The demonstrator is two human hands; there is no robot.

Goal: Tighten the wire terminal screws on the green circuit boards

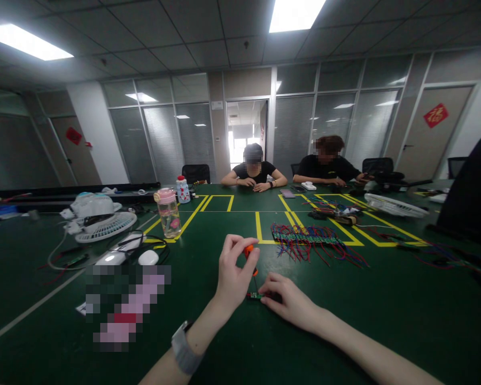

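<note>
My left hand [235,270] is closed around the orange handle of a small screwdriver [249,250], which stands nearly upright. Its thin shaft runs down to a small green circuit board [253,295] lying on the table. My right hand [285,295] rests low at the board's right end, thumb and fingertips pinching its edge. Whether the screwdriver's tip touches the board or sits in a screw is too small to tell.
Ahead right lies a row of green circuit boards [308,236] with red and blue wires. To the left are a pink-lidded bottle [168,214], a white fan [106,227] and a white earbud case [148,258]. Two people sit across the green table [208,342].
</note>
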